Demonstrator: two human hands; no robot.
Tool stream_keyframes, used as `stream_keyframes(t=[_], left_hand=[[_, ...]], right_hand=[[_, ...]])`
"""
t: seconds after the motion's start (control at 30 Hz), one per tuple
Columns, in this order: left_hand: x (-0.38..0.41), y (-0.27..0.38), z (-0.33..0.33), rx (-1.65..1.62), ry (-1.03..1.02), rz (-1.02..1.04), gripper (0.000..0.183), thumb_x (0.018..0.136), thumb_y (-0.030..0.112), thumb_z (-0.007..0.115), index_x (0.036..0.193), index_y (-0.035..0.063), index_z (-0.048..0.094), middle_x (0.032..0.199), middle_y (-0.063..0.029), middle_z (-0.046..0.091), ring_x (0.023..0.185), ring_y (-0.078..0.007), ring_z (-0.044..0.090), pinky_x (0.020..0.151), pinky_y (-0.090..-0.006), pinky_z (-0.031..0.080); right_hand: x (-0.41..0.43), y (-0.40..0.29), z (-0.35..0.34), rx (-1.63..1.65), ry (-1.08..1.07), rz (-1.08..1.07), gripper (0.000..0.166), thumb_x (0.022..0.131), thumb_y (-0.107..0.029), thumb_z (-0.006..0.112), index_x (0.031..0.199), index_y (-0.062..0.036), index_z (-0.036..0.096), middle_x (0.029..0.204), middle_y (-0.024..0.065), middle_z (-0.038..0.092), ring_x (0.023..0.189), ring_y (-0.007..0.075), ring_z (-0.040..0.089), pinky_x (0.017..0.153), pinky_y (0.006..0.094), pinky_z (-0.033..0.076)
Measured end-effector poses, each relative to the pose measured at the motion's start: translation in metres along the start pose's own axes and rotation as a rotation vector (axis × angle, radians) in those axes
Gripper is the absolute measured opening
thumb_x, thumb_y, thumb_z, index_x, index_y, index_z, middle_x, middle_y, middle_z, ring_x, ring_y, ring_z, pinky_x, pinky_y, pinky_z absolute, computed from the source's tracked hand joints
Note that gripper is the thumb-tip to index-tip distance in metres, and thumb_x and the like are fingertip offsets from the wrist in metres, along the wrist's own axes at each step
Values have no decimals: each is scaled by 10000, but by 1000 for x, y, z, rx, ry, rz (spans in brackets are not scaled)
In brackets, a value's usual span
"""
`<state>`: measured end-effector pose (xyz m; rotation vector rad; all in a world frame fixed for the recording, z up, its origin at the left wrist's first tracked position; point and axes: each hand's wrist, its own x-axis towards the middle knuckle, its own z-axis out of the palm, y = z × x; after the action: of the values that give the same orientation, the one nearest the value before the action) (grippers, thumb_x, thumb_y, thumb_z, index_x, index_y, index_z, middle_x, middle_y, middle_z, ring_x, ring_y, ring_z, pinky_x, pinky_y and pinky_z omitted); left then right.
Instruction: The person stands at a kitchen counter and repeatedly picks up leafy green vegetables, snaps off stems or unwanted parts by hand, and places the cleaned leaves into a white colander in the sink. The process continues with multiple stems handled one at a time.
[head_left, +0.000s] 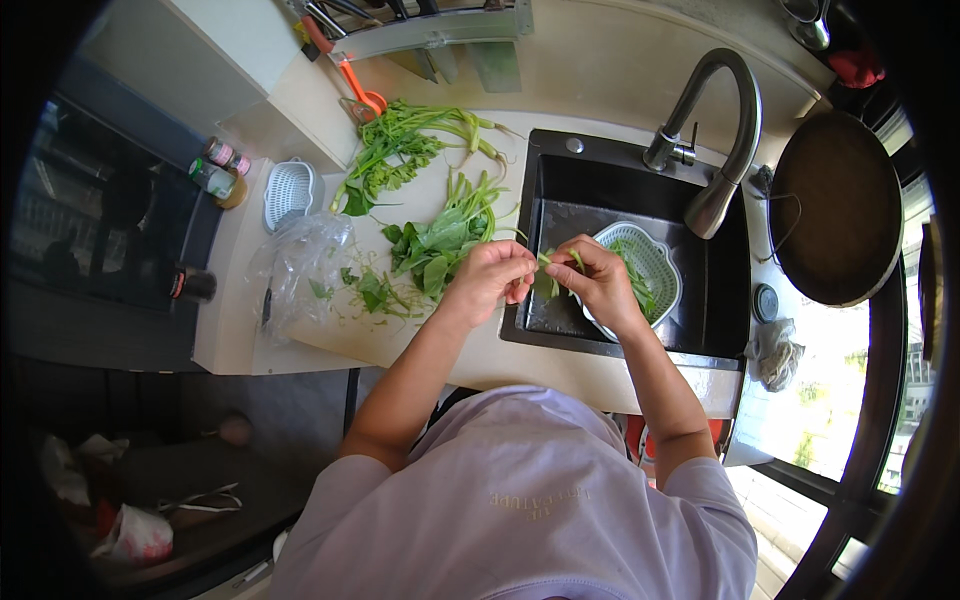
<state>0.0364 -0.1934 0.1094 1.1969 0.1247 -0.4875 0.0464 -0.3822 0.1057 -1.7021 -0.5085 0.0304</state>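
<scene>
Over the left rim of the black sink (720, 300), my left hand (495, 277) and my right hand (596, 279) pinch pieces of a green leafy stem (548, 282) between thumbs and fingers. Below my right hand, a pale colander basket (666, 279) stands in the sink with green cut stems and leaves (636, 281) inside. On the counter beyond my left hand lies a pile of leafy greens (442, 236). Nearer me are a few loose leaves and thin trimmings (382, 294). Farther back rests a bunch of celery-like greens with roots (405, 142).
A curved metal faucet (742, 112) arches over the sink's back right. At right leans a large dark pan (834, 210). On the left are a clear plastic bag (307, 262), a small basket (289, 191) and several jars (214, 176). An orange peeler (361, 94) stands against the wall under a knife rack (442, 37).
</scene>
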Motion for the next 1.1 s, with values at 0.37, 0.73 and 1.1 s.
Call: stream_keyframes(t=[0.37,0.73,1.1], left_hand=[[-1,-16,-64,354,421,186,31,774,-31,542,792,-8,553,678,-72,582,513,-120,554,449,-230,432],[-5,14,8,452,44,178,76,810,3,577,866,-41,603,704,-56,604,593,-110,598,547,-229,488],[3,6,7,149,13,82,53,806,52,575,812,0,585,674,-36,578,540,-94,543,493,-223,425]], right_hand=[[2,-6,-39,140,184,104,94,872,-93,608,926,-17,624,748,-25,542,623,52,448,550,191,364],[1,-13,-11,-450,-80,-198,131,786,-26,630,917,-24,625,849,115,579,723,321,586,602,372,472],[-4,-2,-1,-177,-11,-70,127,805,-46,645,927,-10,639,790,92,602,681,197,581,593,294,459]])
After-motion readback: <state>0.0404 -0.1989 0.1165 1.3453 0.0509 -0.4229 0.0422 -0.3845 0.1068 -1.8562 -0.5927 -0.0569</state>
